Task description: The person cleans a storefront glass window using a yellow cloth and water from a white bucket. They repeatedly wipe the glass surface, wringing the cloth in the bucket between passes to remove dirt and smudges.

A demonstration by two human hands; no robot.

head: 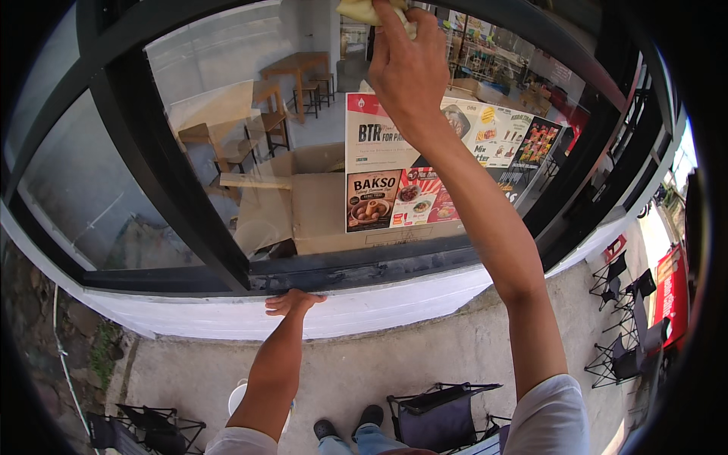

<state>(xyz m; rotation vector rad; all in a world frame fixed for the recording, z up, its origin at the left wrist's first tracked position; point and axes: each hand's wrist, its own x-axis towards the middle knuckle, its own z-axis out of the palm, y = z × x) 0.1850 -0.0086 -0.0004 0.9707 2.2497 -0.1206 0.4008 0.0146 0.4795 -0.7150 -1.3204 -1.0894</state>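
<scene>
My right hand [409,68] is raised at the top of the view, its fingers closed on a pale yellow cloth [359,10] against the upper part of a window pane [227,62]. Part of the cloth is cut off by the picture's top edge. Low at the left of centre, my left hand [296,302] rests with spread fingers on the white wall ledge [387,307], just under the dark window frame [364,273]. It holds nothing. A printed food poster [372,153] shows at the pane, partly hidden behind my right forearm.
Behind the glass are cardboard [318,210], wooden tables [296,62] and stools. Folding camp chairs stand behind me [438,418], at lower left [156,429] and at right [617,352]. A white bucket [236,398] is partly hidden by my left arm. Rocks and a thin pipe [62,352] lie left.
</scene>
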